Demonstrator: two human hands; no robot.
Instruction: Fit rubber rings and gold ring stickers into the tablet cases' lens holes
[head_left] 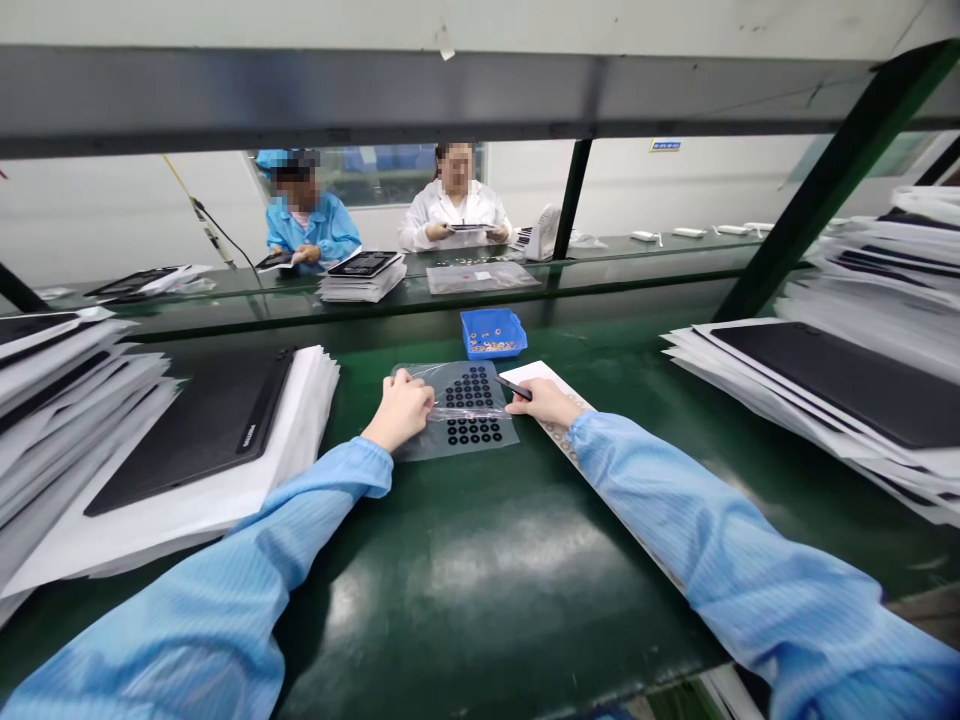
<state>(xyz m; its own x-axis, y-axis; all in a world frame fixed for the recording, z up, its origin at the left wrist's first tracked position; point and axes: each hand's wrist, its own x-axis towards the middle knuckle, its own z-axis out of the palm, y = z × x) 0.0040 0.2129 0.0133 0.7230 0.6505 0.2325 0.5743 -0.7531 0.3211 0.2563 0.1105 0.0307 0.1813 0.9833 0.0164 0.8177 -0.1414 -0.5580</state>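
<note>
1. Left hand (401,408): fingers curled and clenched on a wrinkled strip of clear film (466,412), gripping its left end.
2. Right hand (544,403): fingers pinched on a slim black sliver (514,387), too small to tell whether strip or tool.
3. Translucent grey sheet (411,440): flat, glossy, with round black pads (469,390) in a dense block above the film and a short double row (475,432) below it. Film band lying across the middle, catching the light.
4. Position: on a green bench top (510,590), between both hands, edge just touching a white paper sheet (534,376) under the right hand.
5. Just past the sheet: blue plastic tray (493,333) holding small round gold-toned parts.
6. Either side: stacks of black panels on white sheets, left (195,430) and right (840,385).
7. Forearms: pale blue striped sleeves (225,590) reaching in from the near edge.
8. Far side, beyond a glass shelf (480,280): two co-workers (307,215) in blue and white coats, hands on dark panels.
</note>
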